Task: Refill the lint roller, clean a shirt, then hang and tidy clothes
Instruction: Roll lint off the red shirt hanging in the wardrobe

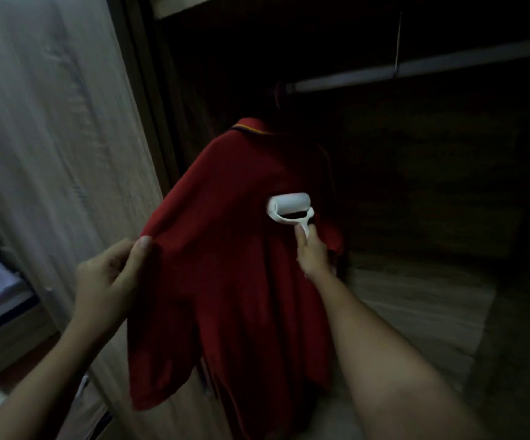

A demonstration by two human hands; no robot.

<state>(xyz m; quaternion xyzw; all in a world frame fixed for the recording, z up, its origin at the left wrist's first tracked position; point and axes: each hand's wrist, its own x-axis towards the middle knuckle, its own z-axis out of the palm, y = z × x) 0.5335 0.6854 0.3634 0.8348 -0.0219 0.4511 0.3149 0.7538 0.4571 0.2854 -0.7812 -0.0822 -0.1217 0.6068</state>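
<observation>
We record one red shirt [225,281] hanging below the left end of the wardrobe rail [416,69], its length running down toward us. One lint roller [289,203] lies against the shirt's upper right part, drum crosswise, handle pointing down into the right hand [312,255], which grips it. The left hand [111,274] pinches the shirt's left shoulder edge. We judge the next stroke runs down the cloth, led by the right hand.

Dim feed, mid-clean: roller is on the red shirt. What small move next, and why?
Probably draw the roller down the shirt. The right hand holds it high on the hanging shirt, with most of the cloth below it, and the left hand pinches its edge, holding the cloth spread.
</observation>
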